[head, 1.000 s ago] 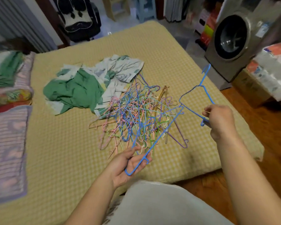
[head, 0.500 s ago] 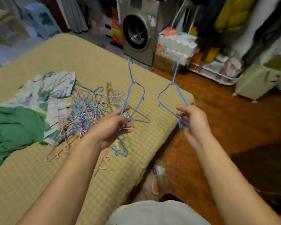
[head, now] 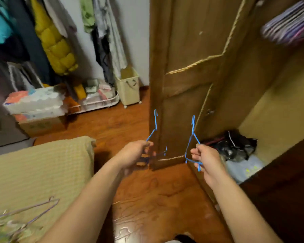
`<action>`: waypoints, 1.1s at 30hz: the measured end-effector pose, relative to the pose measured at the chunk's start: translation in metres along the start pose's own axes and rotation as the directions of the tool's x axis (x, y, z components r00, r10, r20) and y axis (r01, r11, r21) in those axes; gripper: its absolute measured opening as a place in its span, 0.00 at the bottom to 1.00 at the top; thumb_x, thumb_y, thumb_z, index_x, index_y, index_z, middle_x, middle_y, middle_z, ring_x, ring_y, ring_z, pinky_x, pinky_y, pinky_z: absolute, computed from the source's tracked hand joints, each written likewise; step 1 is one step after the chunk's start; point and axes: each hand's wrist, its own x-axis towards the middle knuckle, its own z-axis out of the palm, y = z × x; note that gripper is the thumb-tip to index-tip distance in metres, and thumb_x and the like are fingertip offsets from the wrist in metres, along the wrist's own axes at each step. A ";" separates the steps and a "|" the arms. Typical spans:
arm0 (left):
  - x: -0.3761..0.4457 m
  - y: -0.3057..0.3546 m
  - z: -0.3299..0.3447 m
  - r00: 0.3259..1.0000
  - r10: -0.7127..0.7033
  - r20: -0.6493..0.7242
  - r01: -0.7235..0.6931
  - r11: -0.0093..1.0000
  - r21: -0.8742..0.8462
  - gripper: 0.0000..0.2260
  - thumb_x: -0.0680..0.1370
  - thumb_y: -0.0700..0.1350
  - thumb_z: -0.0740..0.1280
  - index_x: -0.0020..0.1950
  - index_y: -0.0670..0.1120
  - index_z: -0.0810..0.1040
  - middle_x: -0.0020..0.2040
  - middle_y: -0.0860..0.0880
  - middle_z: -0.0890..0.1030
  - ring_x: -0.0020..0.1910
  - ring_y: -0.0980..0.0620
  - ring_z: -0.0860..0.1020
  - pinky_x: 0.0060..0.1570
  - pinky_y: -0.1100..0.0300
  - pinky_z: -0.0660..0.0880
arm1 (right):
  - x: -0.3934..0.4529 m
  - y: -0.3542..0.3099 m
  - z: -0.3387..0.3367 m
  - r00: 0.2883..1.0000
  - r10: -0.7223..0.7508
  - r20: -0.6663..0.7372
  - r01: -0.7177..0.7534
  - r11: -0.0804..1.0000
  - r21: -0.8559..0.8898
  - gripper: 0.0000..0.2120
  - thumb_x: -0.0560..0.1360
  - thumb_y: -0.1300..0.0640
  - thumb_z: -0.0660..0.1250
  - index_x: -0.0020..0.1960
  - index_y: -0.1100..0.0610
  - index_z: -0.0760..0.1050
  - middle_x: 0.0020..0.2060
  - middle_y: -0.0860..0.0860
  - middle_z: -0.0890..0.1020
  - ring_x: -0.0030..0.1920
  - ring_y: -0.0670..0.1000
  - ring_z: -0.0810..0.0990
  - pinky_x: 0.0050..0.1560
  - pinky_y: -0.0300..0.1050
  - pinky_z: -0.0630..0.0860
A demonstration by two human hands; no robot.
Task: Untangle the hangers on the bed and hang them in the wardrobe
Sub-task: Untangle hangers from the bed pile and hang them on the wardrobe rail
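Two blue hangers: I am gripping one hanger in my left hand and the other hanger in my right hand, hooks up and well apart so they stay untangled, facing the open wardrobe.

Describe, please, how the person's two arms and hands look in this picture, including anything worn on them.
Both forearms are bare from the bottom edge of the picture up to the wrists: no sleeves, watch, bracelet or gloves show. The left hand and right hand are also bare, and no rings can be made out, though the picture is somewhat blurred. Nothing is marked on either arm.
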 end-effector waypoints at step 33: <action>0.232 0.420 0.456 0.464 0.534 0.707 -0.799 0.597 0.074 0.12 0.85 0.50 0.56 0.50 0.47 0.76 0.37 0.47 0.81 0.33 0.48 0.75 0.30 0.60 0.70 | 0.232 -0.329 -0.227 0.404 -0.446 -0.799 0.595 0.792 -0.141 0.10 0.66 0.43 0.63 0.38 0.46 0.80 0.35 0.52 0.82 0.41 0.56 0.79 0.46 0.54 0.73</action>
